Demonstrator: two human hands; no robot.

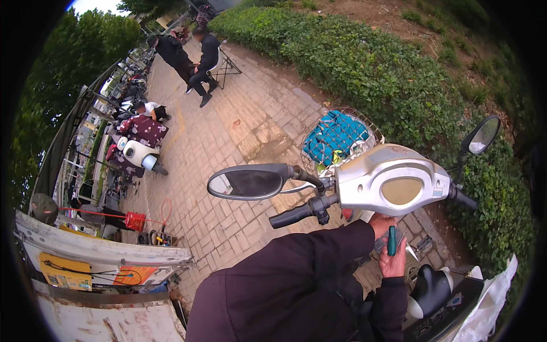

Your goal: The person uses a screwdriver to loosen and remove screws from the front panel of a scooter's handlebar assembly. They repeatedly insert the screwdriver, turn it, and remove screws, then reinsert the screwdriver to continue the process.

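My right hand [393, 263], below the scooter's handlebar, has its fingers around the lower part of a screwdriver [391, 241] with a dark green handle. The screwdriver's upper end points toward the silver scooter headset [392, 181]. Just under that headset, my left hand [380, 224] reaches up close to the screwdriver's top end. Its fingers are partly hidden, so I cannot make out whether they hold anything. The left handlebar grip [296, 215] and a black mirror [248, 182] stick out to the left of my hands.
A wire basket [342, 138] with blue cloth hangs ahead of the headset, beside a green hedge [364, 68]. A second mirror [483, 135] stands at the right. At the left are a worn white cart side [102, 256], a red box [135, 221] and a parked scooter [139, 153]. Several people are farther off.
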